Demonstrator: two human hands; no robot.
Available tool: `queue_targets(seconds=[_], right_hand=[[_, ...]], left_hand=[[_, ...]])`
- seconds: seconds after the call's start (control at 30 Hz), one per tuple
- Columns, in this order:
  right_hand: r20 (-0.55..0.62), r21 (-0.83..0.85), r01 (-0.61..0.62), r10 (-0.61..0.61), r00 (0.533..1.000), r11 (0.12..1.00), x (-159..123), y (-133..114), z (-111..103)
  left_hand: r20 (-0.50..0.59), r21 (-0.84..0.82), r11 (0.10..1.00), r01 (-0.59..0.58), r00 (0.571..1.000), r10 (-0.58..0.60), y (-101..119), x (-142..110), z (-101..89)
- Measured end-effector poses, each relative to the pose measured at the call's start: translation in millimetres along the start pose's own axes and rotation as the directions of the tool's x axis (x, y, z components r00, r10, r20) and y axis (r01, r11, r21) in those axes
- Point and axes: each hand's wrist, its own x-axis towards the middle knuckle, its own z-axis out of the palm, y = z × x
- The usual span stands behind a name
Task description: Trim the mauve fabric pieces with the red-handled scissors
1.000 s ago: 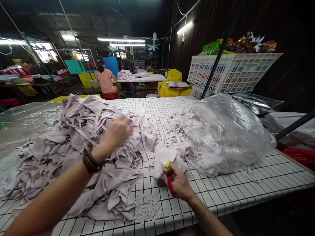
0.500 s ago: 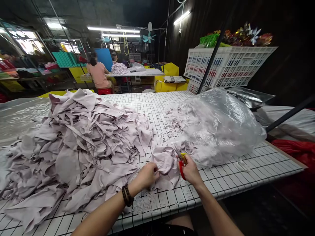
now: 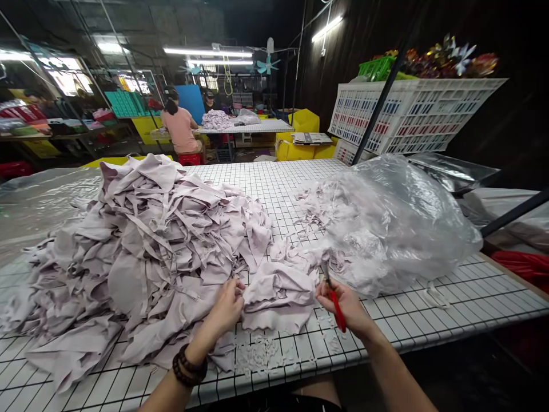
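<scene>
A pale mauve fabric piece (image 3: 281,292) lies spread on the table between my hands. My left hand (image 3: 227,303), with a beaded bracelet on its wrist, has its fingers closed at the piece's left edge, appearing to pinch it; the fingertips are partly hidden. In my right hand (image 3: 343,306) are red-handled scissors (image 3: 338,309), blades pointing up and away, beside the piece's right edge. Left of my left hand rises a large heap of the same mauve fabric pieces (image 3: 171,229). Small fabric snippets (image 3: 259,352) are scattered on the tabletop in front of me.
The white table (image 3: 403,315) has a black grid. A clear plastic bag (image 3: 412,223) with mauve pieces lies at right. Behind it stand a white crate (image 3: 412,114) and a dark slanted pole (image 3: 381,91). A person in a pink top (image 3: 179,129) sits at another table.
My left hand has moved left, and the fabric piece now lies wider and flatter. My right hand has shifted slightly right with the scissors, whose handles have turned. The view has shifted slightly left.
</scene>
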Motion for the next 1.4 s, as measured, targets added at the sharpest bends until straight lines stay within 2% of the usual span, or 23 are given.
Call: queue_targets(seconds=[0.07, 0.13, 0.23, 0.33, 0.4, 0.5, 0.57, 0.6, 0.63, 0.7, 0.73, 0.8, 0.93, 1.0, 1.07, 1.13, 1.2, 1.23, 1.27, 1.33, 1.4], right_hand=[[-0.011, -0.083, -0.044, 0.043, 0.999, 0.996, -2.2, 4.0, 5.7], [-0.123, -0.200, -0.058, 0.033, 0.992, 0.978, 5.9, 9.4, 15.2], [-0.202, -0.285, -0.027, -0.033, 0.979, 0.958, 25.2, 10.3, 30.7], [-0.170, -0.272, 0.012, -0.061, 0.984, 0.962, 28.9, -2.4, 37.3], [-0.118, -0.246, 0.053, -0.084, 0.989, 0.968, 16.3, -13.5, 33.5], [0.088, -0.179, 0.072, -0.057, 0.995, 0.981, -13.6, -23.4, 18.9], [0.247, -0.154, -0.007, 0.045, 0.968, 0.988, -29.1, -22.0, 8.1], [0.275, -0.153, -0.060, 0.101, 0.956, 0.986, -33.4, -18.7, 3.6], [0.262, -0.156, -0.109, 0.147, 0.954, 0.982, -35.2, -14.1, 0.0], [0.142, -0.165, -0.180, 0.204, 0.969, 0.970, -32.5, -2.7, -3.7], [0.077, -0.164, -0.201, 0.215, 0.974, 0.966, -29.1, 2.7, -3.5], [0.034, -0.151, -0.215, 0.222, 0.974, 0.965, -21.1, 10.3, 0.6], [0.120, -0.154, -0.164, 0.183, 0.976, 0.974, -8.3, 10.6, 20.0], [0.172, -0.205, -0.077, 0.114, 0.978, 0.976, -2.8, 8.8, 32.4], [0.214, -0.251, 0.028, 0.027, 0.976, 0.967, 3.7, 9.7, 45.3], [0.227, -0.284, 0.106, -0.041, 0.973, 0.953, 10.9, 13.2, 57.8], [0.218, -0.309, 0.157, -0.091, 0.972, 0.938, 17.5, 16.7, 67.8], [0.209, -0.321, 0.184, -0.121, 0.971, 0.929, 19.9, 17.5, 71.1], [0.196, -0.330, 0.209, -0.150, 0.969, 0.921, 21.6, 17.2, 73.0], [0.161, -0.342, 0.251, -0.206, 0.965, 0.906, 22.1, 13.5, 72.7], [0.127, -0.347, 0.283, -0.254, 0.959, 0.894, 19.0, 6.8, 68.5]], left_hand=[[-0.045, 0.159, 0.979, -0.130, 0.989, 0.139, 3.0, -2.2, 6.8], [-0.021, 0.302, 0.927, -0.223, 0.971, 0.240, 9.0, 6.2, 18.2], [0.095, 0.376, 0.891, -0.255, 0.967, 0.237, 18.2, 33.1, 36.6], [0.175, 0.373, 0.885, -0.278, 0.958, 0.228, 25.3, 55.3, 45.2], [0.173, 0.368, 0.883, -0.290, 0.955, 0.241, 29.8, 55.9, 42.7], [0.107, 0.353, 0.888, -0.295, 0.955, 0.275, 35.9, 32.4, 28.6], [0.089, 0.321, 0.893, -0.316, 0.948, 0.304, 38.1, 7.6, 14.5], [0.110, 0.302, 0.895, -0.327, 0.945, 0.309, 38.1, -5.1, 7.0], [0.144, 0.287, 0.898, -0.332, 0.942, 0.302, 37.3, -17.2, -0.2], [0.221, 0.282, 0.905, -0.318, 0.940, 0.261, 33.2, -38.1, -12.6], [0.248, 0.289, 0.908, -0.304, 0.940, 0.236, 30.3, -46.5, -17.4], [0.276, 0.311, 0.907, -0.284, 0.940, 0.199, 24.8, -59.3, -24.0], [0.308, 0.327, 0.914, -0.240, 0.942, 0.136, 21.5, -70.0, -26.8], [0.243, 0.328, 0.919, -0.218, 0.960, 0.140, 25.0, -70.2, -22.9], [0.118, 0.315, 0.930, -0.190, 0.980, 0.160, 30.3, -69.2, -15.0], [0.062, 0.222, 0.967, -0.127, 0.991, 0.116, 35.1, -68.5, -3.1], [0.189, -0.018, 0.999, 0.051, 0.981, -0.046, 37.1, -68.7, 11.8], [0.295, -0.171, 0.966, 0.196, 0.945, -0.140, 37.0, -69.0, 19.7], [0.397, -0.314, 0.881, 0.353, 0.892, -0.216, 36.2, -69.1, 27.4], [0.553, -0.509, 0.609, 0.608, 0.773, -0.310, 34.4, -67.6, 41.0], [0.654, -0.580, 0.360, 0.731, 0.681, -0.329, 34.1, -63.2, 51.1]])
